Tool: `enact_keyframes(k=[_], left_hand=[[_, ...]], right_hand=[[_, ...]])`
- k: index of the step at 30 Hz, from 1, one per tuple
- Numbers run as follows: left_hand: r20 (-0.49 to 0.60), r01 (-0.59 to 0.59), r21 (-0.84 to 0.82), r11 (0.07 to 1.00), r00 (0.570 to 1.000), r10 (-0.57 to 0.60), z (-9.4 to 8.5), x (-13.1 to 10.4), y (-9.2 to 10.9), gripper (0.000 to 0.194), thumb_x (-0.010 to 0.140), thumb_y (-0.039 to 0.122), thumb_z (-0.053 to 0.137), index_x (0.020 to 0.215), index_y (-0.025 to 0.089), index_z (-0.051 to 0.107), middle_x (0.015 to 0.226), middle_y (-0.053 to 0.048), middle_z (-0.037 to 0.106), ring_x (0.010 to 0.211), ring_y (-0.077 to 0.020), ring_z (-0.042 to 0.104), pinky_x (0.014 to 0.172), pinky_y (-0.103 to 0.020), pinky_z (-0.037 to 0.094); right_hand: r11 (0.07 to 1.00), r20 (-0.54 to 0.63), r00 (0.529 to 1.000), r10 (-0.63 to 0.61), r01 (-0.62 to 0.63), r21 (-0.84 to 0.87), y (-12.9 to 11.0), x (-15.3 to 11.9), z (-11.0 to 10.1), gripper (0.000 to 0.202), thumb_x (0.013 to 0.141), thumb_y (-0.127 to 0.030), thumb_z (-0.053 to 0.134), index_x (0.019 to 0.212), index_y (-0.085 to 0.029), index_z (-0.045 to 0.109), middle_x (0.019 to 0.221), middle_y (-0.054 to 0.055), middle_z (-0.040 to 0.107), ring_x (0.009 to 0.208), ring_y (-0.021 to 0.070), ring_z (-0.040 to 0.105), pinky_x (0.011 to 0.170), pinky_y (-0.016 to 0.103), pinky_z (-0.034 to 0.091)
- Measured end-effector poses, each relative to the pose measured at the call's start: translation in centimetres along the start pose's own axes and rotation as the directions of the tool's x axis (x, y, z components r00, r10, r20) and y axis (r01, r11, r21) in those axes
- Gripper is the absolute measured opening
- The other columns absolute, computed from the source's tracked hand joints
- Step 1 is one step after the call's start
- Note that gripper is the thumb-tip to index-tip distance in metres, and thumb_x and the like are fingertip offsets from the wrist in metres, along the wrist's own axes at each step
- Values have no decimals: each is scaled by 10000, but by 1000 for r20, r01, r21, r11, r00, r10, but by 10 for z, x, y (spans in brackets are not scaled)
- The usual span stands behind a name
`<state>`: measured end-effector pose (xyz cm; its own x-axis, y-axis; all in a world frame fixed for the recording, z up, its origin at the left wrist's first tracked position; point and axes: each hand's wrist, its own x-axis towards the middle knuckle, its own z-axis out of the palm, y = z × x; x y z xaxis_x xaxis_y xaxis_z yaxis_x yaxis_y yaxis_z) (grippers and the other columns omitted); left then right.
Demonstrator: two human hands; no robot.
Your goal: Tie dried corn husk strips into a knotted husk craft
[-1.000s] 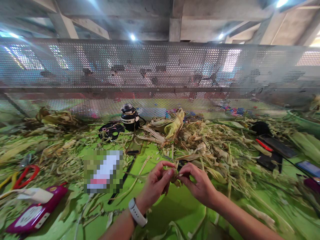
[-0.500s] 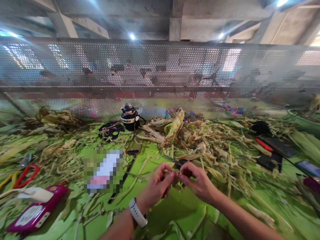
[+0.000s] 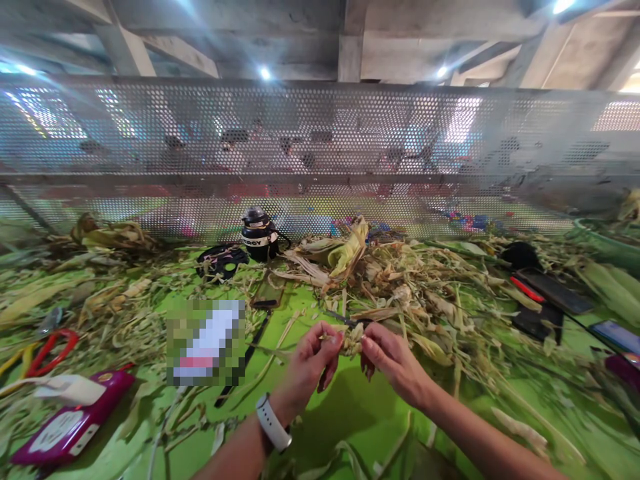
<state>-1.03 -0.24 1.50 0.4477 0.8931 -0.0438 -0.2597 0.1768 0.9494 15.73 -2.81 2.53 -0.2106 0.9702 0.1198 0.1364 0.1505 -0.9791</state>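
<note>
Green bench [image 3: 340, 433] strewn with dried husk scraps [image 3: 410, 280], seen from the head camera. Above it, near its middle, the left hand [image 3: 313, 363] has fingers pinched on a small pale husk piece [image 3: 353, 339]; the right hand's [image 3: 395, 363] fingers touch its other side, their grip unclear.

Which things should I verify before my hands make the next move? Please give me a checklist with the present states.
1. Left hand grips the pale plant piece: ok.
2. Right hand grips it too: cannot tell; its fingertips are at the edge.
3. Dark tool behind the hands is fully visible: not ok, partly hidden.
4. Red-handled tool lies apart from both hands: ok.
5. Black bottle stands upright: ok.
</note>
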Motion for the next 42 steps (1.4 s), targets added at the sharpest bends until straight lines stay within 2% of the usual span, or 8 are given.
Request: enact_keyframes(k=[6, 13, 20, 26, 30, 33, 36, 42], left_hand=[[-110, -16, 8, 1000, 994, 17, 4, -1, 2, 291, 805, 448, 579, 732, 203, 439, 350, 134, 307, 304, -32, 194, 338, -164, 118], [-264, -53, -43, 998, 964, 39, 8, -3, 15, 335, 754, 482, 620, 715, 215, 421, 367, 123, 318, 331, -48, 205, 333, -190, 124], [-200, -36, 54, 998, 979, 46, 7, -1, 6, 356, 750, 510, 607, 707, 211, 419, 355, 136, 353, 276, -31, 217, 293, -144, 144], [-172, -60, 19, 998, 983, 62, 7, -4, 11, 343, 773, 463, 609, 673, 199, 415, 355, 131, 345, 296, -19, 219, 313, -127, 160], [-56, -58, 8, 998, 997, 58, 7, -5, 6, 321, 787, 472, 590, 722, 208, 419, 326, 142, 350, 253, -20, 202, 282, -128, 129], [23, -31, 35, 999, 999, 30, 8, -6, 2, 324, 785, 484, 586, 750, 209, 417, 323, 145, 370, 237, -23, 213, 263, -123, 143], [11, -22, 43, 999, 1000, 21, 10, -4, 2, 321, 782, 482, 589, 787, 200, 438, 342, 141, 381, 254, -25, 240, 273, -119, 190], [10, 25, 65, 998, 1000, -25, 11, 0, 1, 470, 659, 434, 730, 969, 159, 507, 457, 117, 448, 376, -64, 440, 388, -176, 408]], right_hand=[[987, -70, 997, -33, 21, -159, 7, -1, 8, 395, 873, -520, 437, 651, -194, 459, 510, -31, 489, 437, 100, 487, 424, 203, 406], [943, -133, 972, -195, 148, -299, 5, -2, -3, 369, 892, -454, 436, 628, -198, 467, 519, -22, 507, 458, 104, 492, 474, 219, 404], [1000, 73, 997, -10, 9, 12, 3, -3, 3, 431, 885, -561, 377, 710, -181, 482, 584, 0, 558, 529, 124, 553, 512, 231, 448], [997, 52, 998, 20, -17, -72, 11, -1, 6, 428, 862, -546, 452, 637, -182, 466, 471, -58, 434, 380, 67, 429, 372, 170, 353], [977, 96, 991, 89, -106, 184, 6, -1, 7, 416, 865, -549, 451, 675, -179, 453, 516, -56, 429, 434, 72, 442, 427, 187, 412], [934, 38, 986, 161, -165, 317, 5, 0, 12, 390, 833, -547, 514, 708, -186, 438, 490, -90, 352, 393, 51, 355, 373, 160, 344], [945, -51, 983, 178, -157, 287, 7, 1, 15, 385, 787, -538, 582, 715, -183, 452, 474, -105, 332, 368, 35, 300, 341, 145, 278], [993, -232, 970, 69, -44, 110, 7, 1, 13, 353, 788, -514, 576, 721, -172, 520, 546, -59, 418, 477, 77, 405, 441, 195, 387]])
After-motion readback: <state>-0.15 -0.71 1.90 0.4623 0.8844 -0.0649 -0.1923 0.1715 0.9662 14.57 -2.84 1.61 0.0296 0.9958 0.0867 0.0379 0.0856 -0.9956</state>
